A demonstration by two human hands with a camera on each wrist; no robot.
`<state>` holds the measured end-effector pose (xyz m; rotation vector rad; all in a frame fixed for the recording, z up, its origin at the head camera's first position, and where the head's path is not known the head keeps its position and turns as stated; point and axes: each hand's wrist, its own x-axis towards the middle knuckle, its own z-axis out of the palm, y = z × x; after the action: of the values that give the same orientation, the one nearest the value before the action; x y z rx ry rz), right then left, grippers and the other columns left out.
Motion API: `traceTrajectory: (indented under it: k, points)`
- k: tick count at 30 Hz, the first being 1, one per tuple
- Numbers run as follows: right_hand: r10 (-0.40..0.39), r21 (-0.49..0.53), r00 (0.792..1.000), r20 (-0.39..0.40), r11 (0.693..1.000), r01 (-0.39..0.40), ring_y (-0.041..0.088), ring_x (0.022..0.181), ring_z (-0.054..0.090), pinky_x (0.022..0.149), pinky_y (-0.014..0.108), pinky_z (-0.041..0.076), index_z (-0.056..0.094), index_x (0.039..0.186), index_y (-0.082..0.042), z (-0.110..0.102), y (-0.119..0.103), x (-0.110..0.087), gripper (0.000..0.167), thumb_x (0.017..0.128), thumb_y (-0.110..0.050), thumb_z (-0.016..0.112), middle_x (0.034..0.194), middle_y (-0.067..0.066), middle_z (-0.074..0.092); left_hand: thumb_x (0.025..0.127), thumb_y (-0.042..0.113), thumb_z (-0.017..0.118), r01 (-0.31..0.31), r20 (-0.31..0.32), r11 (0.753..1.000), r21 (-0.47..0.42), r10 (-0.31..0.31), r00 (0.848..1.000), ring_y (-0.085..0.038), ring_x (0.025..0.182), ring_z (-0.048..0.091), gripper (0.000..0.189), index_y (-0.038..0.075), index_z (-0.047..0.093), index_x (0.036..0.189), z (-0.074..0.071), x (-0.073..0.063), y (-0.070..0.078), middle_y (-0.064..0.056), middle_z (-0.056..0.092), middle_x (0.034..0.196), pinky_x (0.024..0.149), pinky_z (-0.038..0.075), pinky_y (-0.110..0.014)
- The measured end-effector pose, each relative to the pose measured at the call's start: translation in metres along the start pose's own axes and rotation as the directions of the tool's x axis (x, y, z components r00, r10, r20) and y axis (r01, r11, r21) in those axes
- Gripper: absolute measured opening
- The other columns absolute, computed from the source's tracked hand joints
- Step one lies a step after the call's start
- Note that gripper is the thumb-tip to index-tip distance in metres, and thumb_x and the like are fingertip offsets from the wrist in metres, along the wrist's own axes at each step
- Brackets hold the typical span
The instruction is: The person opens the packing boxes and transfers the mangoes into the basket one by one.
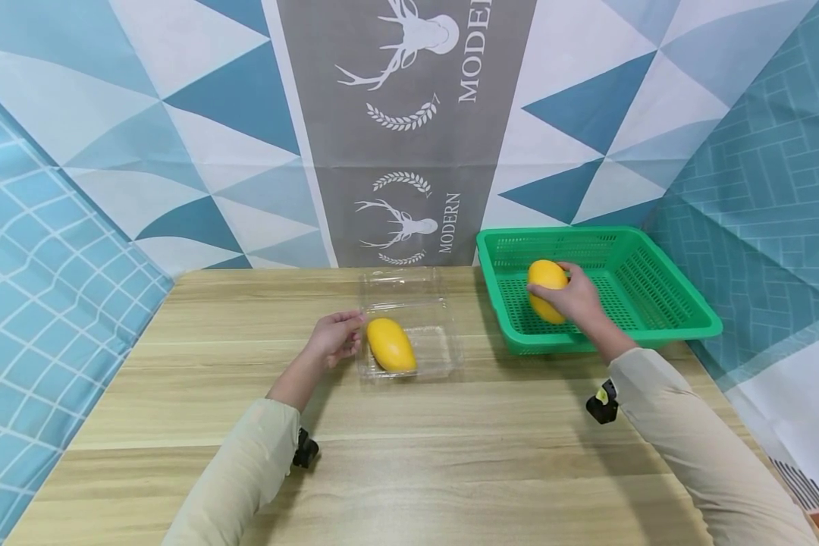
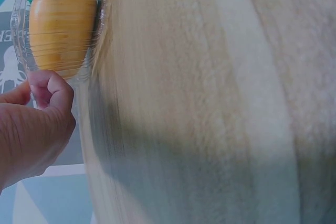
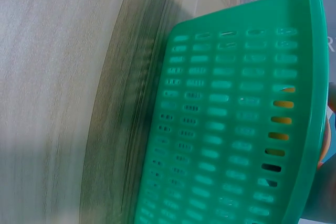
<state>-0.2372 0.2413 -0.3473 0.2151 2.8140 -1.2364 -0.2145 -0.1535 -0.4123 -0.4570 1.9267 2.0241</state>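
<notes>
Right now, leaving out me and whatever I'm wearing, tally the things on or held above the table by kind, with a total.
Mangoes: 2
Box: 1
Basket: 1
Total: 4

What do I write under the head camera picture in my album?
Right hand holds one yellow fruit at green basket; left hand pinches clear box holding another fruit.

Long cream sleeves (image 1: 242,470), bare hands (image 1: 333,338), small black wrist cameras (image 1: 305,449), the right one with a yellow patch (image 1: 602,395).
</notes>
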Motion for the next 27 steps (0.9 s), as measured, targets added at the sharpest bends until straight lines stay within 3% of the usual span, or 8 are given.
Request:
traceTrajectory:
  k: [27]
  points:
    - [0.009,-0.042,1.0,-0.023,0.999,-0.01,0.042,0.11,0.048,0.077,0.046,0.053,0.014,0.148,-0.003,-0.0066,0.009,0.0046,0.092,0.084,-0.047,0.063,0.135,0.03,0.037,0.095,0.017,0.054,-0.001,-0.001,1.0,0.002,0.001,1.0,-0.006,0.058,0.047,0.038,0.002,0.047,0.129,0.0001,0.0,-0.0001,0.001,0.051,0.075,0.053,0.046,-0.016]
